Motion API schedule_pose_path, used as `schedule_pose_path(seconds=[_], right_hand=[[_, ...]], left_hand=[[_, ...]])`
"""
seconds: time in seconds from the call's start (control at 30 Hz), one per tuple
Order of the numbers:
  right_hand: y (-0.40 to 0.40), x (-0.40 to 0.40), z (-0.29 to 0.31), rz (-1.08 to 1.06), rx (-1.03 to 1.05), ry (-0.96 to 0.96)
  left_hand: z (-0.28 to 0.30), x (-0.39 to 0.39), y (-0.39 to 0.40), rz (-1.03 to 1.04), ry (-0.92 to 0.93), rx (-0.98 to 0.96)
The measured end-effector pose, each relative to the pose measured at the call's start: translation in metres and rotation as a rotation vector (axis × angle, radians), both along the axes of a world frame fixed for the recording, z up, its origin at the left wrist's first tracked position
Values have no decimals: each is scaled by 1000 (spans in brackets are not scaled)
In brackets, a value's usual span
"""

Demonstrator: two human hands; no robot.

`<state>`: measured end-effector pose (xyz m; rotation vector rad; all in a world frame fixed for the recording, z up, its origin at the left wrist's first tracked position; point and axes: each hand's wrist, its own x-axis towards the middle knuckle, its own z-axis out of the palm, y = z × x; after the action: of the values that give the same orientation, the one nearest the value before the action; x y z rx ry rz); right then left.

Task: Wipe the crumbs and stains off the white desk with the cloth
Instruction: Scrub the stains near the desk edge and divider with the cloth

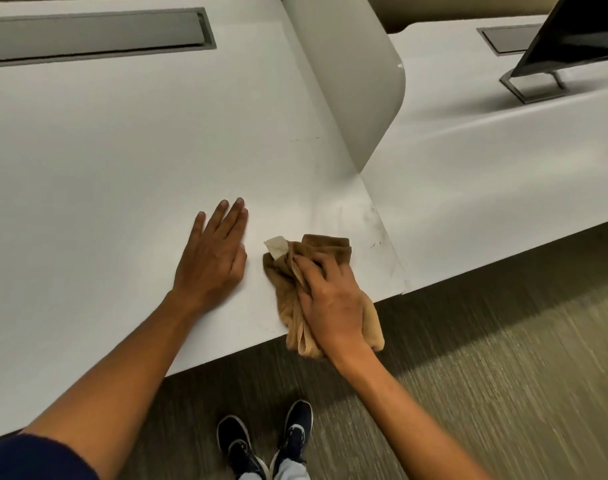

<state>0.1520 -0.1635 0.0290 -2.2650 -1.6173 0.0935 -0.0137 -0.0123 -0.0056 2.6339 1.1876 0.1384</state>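
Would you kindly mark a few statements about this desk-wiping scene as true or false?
1. The right hand presses the crumpled brown cloth near the white desk's front edge. True.
2. The left hand grips a spray bottle. False: it lies flat and empty on the desk.
3. Dark smudges show beyond the cloth. True.
4. The black monitor stands on the desk being wiped. False: it stands on the neighbouring desk beyond the divider panel.

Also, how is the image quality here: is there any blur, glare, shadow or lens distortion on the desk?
Head view: wide-angle bending curves the white desk edges; soft ceiling light, no hard glare, only a pale sheen beside the upright white divider panel; a faint shadow under the flat left hand; the brown crumpled cloth under the right hand is sharp; the carpet floor looks streaked.
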Motion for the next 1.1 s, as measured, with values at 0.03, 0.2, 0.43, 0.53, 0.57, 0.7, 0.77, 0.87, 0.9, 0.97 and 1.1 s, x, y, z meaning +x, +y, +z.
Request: schedule_pose_path(seconds=[0.03, 0.2, 0.43, 0.53, 0.57, 0.7, 0.77, 0.87, 0.9, 0.97, 1.1], right_hand=[[-10, 0, 0, 16, -1, -16], [-26, 23, -1, 55, 16, -136], [6, 92, -4, -165, 89, -91], [30, 119, -7, -275, 42, -22], [40, 129, -7, -317, 22, 2], [64, 145, -7, -399, -48, 28], [60, 142, -9, -385, -59, 62], [37, 137, -9, -340, -52, 70], [26, 135, -9, -323, -37, 70], [4, 128, -8, -311, 6, 79], [-31, 118, -8, -324, 73, 77]], left_hand=[[0, 0, 0, 0, 0, -2], [4, 0, -3, 9, -11, -16], [4, 1, -3, 16, -26, -15], [3, 2, -4, 15, -10, -11], [3, 2, -4, 17, -10, -11], [2, 3, -2, 16, -6, -6], [2, 2, -2, 18, -5, -3], [1, 2, -2, 20, -18, -12], [1, 2, -3, 23, -25, -14], [1, 1, -3, 27, -36, -14], [1, 2, -2, 28, -36, -16]])
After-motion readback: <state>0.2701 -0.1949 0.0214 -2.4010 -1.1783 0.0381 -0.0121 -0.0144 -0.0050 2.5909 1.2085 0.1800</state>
